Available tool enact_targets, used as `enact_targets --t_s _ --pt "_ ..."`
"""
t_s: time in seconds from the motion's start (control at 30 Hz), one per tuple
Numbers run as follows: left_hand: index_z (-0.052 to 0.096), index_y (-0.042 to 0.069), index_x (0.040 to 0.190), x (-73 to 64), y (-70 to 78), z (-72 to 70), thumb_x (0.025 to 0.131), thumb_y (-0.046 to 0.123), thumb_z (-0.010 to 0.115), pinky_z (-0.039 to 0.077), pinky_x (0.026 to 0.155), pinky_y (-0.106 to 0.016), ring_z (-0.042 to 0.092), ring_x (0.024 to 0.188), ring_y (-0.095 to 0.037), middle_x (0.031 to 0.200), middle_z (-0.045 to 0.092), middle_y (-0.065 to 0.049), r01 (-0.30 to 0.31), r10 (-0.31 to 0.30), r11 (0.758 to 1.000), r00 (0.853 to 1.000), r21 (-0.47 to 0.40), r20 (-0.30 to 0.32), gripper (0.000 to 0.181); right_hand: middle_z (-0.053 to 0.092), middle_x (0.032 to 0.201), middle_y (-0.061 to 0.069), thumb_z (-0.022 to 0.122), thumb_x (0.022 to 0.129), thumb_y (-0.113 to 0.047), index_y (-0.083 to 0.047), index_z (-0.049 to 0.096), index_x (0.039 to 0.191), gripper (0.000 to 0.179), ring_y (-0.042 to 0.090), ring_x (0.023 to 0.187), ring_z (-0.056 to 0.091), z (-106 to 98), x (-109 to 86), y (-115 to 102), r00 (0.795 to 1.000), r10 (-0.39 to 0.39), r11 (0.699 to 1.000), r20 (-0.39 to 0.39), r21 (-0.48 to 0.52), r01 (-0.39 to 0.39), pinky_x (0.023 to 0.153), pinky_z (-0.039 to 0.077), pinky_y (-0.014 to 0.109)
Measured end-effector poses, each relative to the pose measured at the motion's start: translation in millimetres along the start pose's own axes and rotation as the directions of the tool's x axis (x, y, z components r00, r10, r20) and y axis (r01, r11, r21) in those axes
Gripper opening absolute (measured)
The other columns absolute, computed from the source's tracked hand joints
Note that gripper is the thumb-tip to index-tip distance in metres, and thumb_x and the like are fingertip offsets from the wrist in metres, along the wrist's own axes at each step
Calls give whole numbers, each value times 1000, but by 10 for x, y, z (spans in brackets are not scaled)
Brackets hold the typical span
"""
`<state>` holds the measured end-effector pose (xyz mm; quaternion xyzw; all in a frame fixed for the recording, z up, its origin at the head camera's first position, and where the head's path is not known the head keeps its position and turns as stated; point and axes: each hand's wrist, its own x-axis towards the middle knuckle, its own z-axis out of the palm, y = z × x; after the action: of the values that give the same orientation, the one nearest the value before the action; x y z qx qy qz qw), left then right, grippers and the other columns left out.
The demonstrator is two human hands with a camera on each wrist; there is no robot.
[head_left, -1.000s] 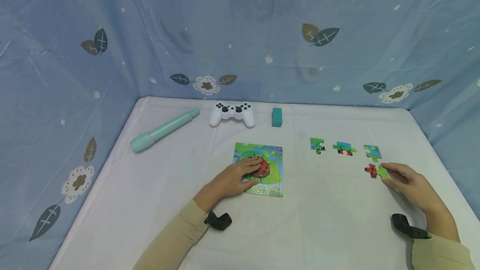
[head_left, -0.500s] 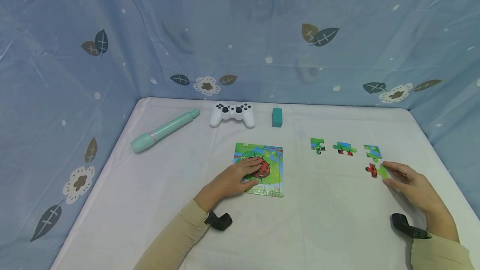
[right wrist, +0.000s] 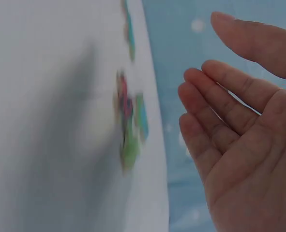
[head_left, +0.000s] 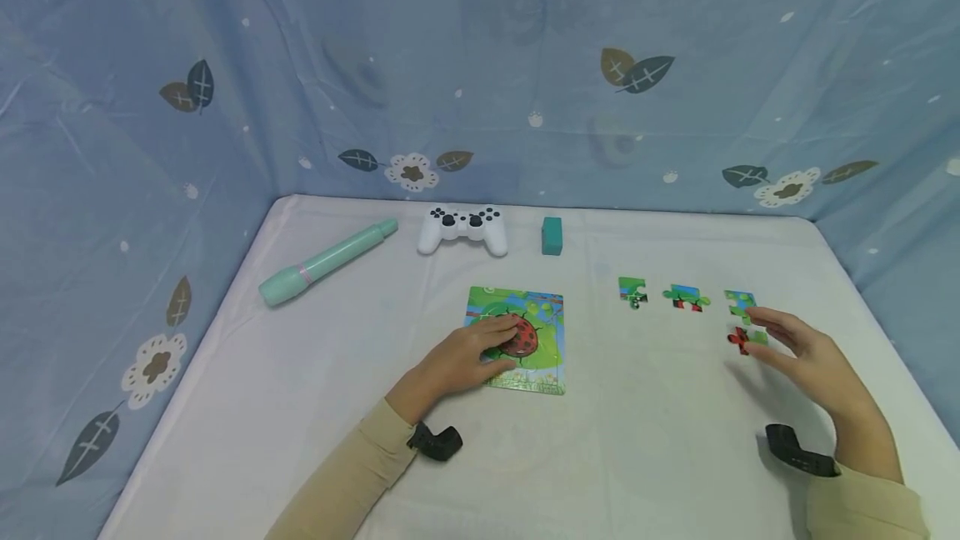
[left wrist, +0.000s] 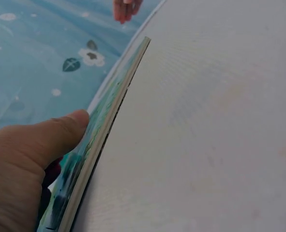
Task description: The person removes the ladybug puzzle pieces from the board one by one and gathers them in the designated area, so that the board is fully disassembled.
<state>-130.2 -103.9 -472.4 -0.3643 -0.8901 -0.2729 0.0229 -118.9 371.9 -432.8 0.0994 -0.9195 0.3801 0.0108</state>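
Note:
The left hand point(head_left: 459, 359) rests on a square ladybug jigsaw board point(head_left: 551, 348), covering part of its left side. In the left wrist view the thumb point(left wrist: 60, 137) lies along the board's near edge; the other fingers are mostly hidden. The right hand point(head_left: 813, 369) is raised over the right side of the table, fingers spread and holding nothing. Below its fingertips lies a red-and-green puzzle piece point(head_left: 737, 340), partly covered in the head view. Just behind that is a blue-and-green piece point(head_left: 739, 298). The right wrist view shows the open palm point(right wrist: 251, 140) apart from the blurred pieces.
Two more puzzle pieces lie in a row further left: a red, blue and green one point(head_left: 686, 297) and a green one point(head_left: 632, 291). Along the back stand a teal block point(head_left: 552, 237), a white game controller point(head_left: 462, 227) and a mint-green flashlight-like tube point(head_left: 330, 262). Patterned blue cloth point(head_left: 510, 40) surrounds the table.
The right hand has let go of the red-and-green puzzle piece and lifted, shifting slightly left. That piece stays on the table. The left hand keeps its place on the board.

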Motion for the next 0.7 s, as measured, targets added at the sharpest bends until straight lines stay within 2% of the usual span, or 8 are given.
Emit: enact_targets --t_s 0.1,0.17,0.3,0.4,0.47,0.57,0.63,0.7 --pt "53 5 135 -18 -28 -24 88 35 67 44 106 -38 46 131 -25 143 49 -7 23 -23 1000 1000 4 1 58 38 119 -38 65 91 -17 -4 44 140 55 -27 107 32 105 57 -193 999 -28 999 26 19 28 81 31 -7" --pt "52 5 136 -38 -50 -48 88 35 67 43 107 -39 46 132 -26 143 49 -7 42 -42 999 999 9 1 58 41 122 -32 65 91 -17 -4 45 138 52 -25 109 33 194 98 -311 997 -58 998 49 21 57 83 32 -5" --pt "53 4 135 -87 -105 -82 88 34 68 41 109 -39 44 133 -26 143 48 -8 67 -67 997 998 22 -10 58 52 130 -2 66 90 -14 -4 47 135 50 -22 112 36 392 190 -517 986 -139 990 90 44 135 88 32 -4" --pt "54 3 134 -115 -138 -90 88 33 67 40 109 -38 44 134 -26 143 48 -9 57 -56 998 998 32 -22 57 53 130 18 67 89 -12 0 47 135 51 -18 115 38 558 268 -649 972 -199 978 127 85 189 94 30 -4" --pt "54 3 134 -126 -145 -97 88 33 67 40 109 -38 44 134 -27 143 48 -10 47 -46 999 999 27 -26 56 53 131 20 67 89 -13 0 48 134 51 -12 118 42 679 321 -738 964 -214 974 161 109 198 96 30 -3" --pt "54 3 134 -137 -143 -103 88 34 67 40 109 -40 43 134 -27 142 49 -11 50 -49 999 998 8 -25 56 54 132 17 68 88 -15 -2 49 134 51 7 122 49 865 401 -877 952 -227 970 206 141 200 98 31 -1" --pt "53 3 134 -139 -140 -101 89 34 66 40 109 -41 42 134 -28 143 48 -11 54 -54 999 998 -2 -19 56 54 132 17 68 88 -15 -1 49 133 51 21 123 51 987 455 -974 943 -243 964 226 161 209 100 34 3" --pt "53 4 135 -139 -140 -94 89 34 65 39 110 -41 42 135 -28 143 48 -11 64 -64 998 998 -11 -11 56 54 133 17 69 87 -14 -1 49 133 52 29 123 50 1102 503 -1074 935 -259 959 243 181 218 104 37 10"
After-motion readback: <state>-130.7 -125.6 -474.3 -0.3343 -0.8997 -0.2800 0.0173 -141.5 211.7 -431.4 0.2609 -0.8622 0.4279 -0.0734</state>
